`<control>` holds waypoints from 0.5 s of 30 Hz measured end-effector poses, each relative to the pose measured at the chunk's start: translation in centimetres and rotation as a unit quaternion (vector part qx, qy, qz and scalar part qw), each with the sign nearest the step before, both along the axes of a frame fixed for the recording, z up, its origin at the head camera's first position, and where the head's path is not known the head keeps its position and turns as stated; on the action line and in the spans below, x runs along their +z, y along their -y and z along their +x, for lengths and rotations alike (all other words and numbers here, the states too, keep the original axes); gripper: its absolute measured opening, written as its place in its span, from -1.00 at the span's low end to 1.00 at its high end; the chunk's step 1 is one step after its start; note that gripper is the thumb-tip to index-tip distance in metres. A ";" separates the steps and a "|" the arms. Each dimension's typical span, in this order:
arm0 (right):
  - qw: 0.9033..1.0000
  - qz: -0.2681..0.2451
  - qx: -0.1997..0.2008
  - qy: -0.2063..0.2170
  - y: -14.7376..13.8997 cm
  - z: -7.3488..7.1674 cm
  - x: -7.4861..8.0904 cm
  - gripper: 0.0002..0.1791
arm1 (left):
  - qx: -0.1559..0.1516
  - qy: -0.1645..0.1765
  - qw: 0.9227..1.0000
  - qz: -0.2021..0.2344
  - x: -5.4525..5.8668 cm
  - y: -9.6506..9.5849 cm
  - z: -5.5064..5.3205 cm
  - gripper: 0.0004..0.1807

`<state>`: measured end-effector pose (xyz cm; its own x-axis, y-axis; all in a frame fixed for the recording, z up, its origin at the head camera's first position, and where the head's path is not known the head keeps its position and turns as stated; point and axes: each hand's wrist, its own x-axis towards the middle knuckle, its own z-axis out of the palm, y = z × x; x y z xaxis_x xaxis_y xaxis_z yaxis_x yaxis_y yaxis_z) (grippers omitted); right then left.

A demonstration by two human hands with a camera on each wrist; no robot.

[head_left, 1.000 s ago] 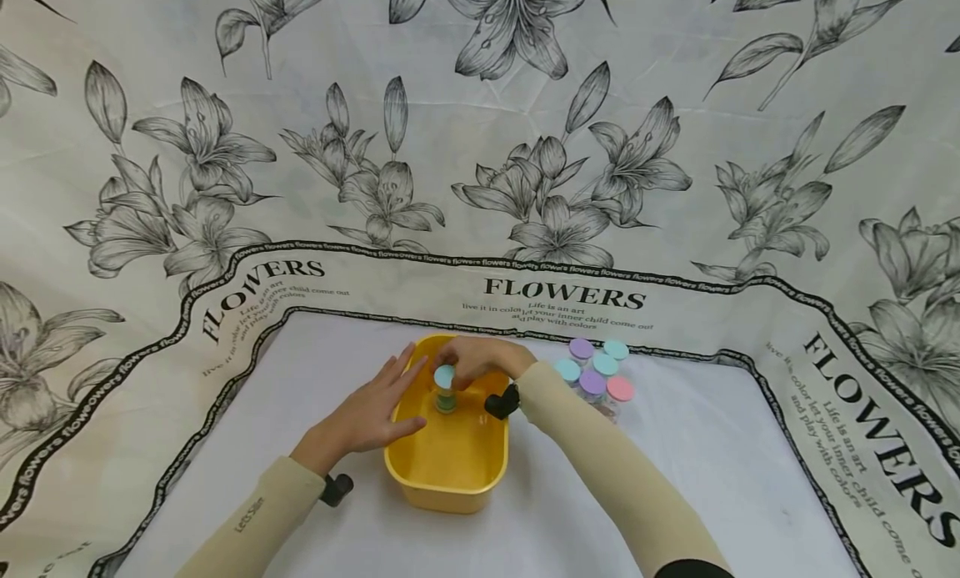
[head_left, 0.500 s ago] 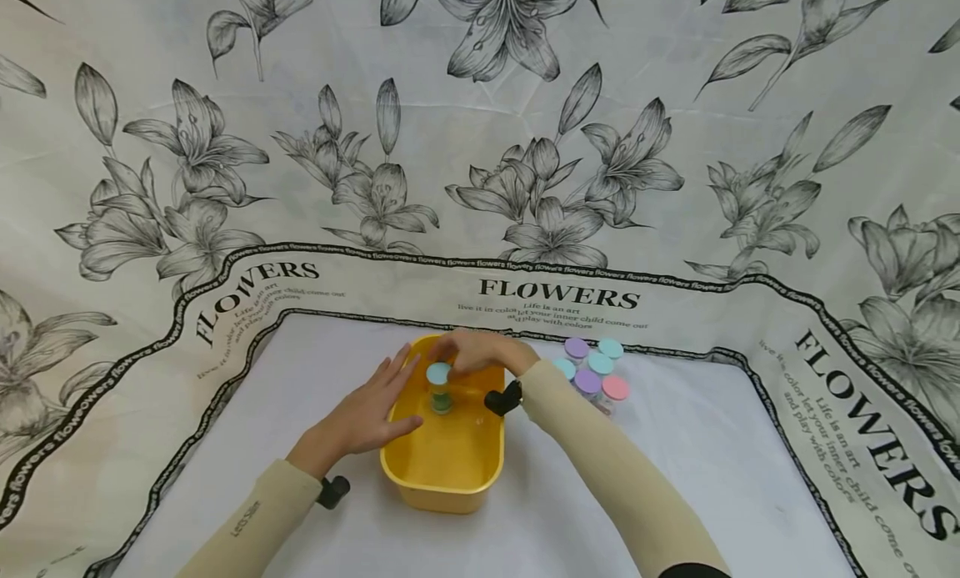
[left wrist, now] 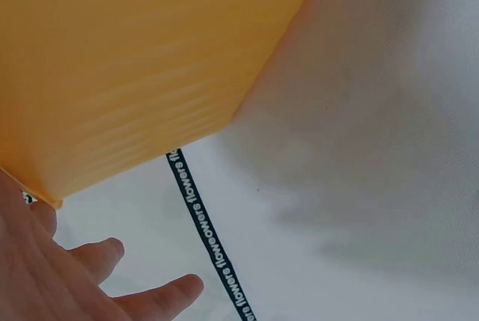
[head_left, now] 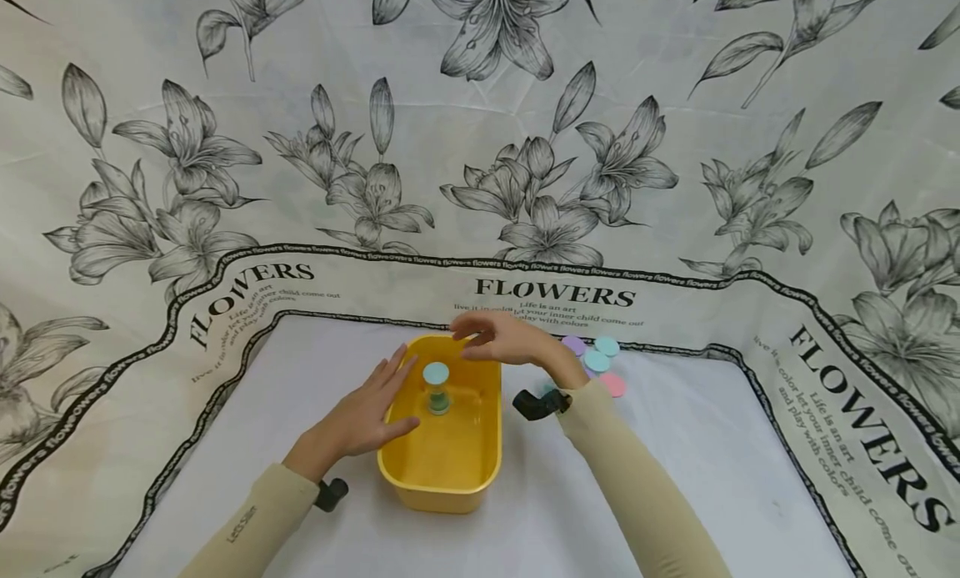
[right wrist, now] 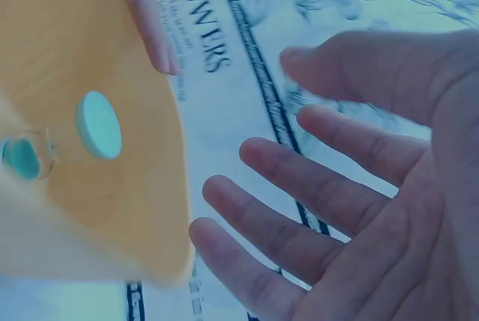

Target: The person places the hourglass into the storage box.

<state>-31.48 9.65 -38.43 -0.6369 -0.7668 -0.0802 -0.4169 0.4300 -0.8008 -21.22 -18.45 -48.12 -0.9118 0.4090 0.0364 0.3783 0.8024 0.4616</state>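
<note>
Inside the yellow bin a small clear jar stands upright, with a light blue lid and something green at its bottom. The right wrist view shows the same jar in the bin, apart from the fingers. My left hand rests on the bin's left rim with fingers spread straight. In the left wrist view the left hand lies along the bin's outer wall. My right hand hovers over the bin's far right corner, fingers loosely bent and holding nothing.
Right of the bin, several jars with purple, light blue and pink lids stand grouped, partly behind the right wrist and sleeve. A white cloth covers the table. Behind it rises a backdrop with printed flowers.
My right hand has let go of the light-blue-lidded jar and risen up and to the right. The jar stays in the bin. The left hand keeps its place on the rim.
</note>
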 end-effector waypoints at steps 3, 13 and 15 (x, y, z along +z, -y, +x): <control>0.999 -0.030 -0.024 -0.020 -2.4 1.6 0.0 -0.45 | 0.002 -0.003 1.000 -0.001 0.0 -0.1 0.1 0.04; 0.975 -0.105 -0.183 -0.070 -12.4 7.0 -3.3 -0.56 | 0.008 -0.010 1.000 -0.007 -0.1 -0.4 0.2 0.03; 0.965 -0.107 -0.221 -0.089 -14.1 8.0 -4.1 -0.58 | 0.010 -0.011 1.000 -0.009 -0.1 -0.4 0.2 0.04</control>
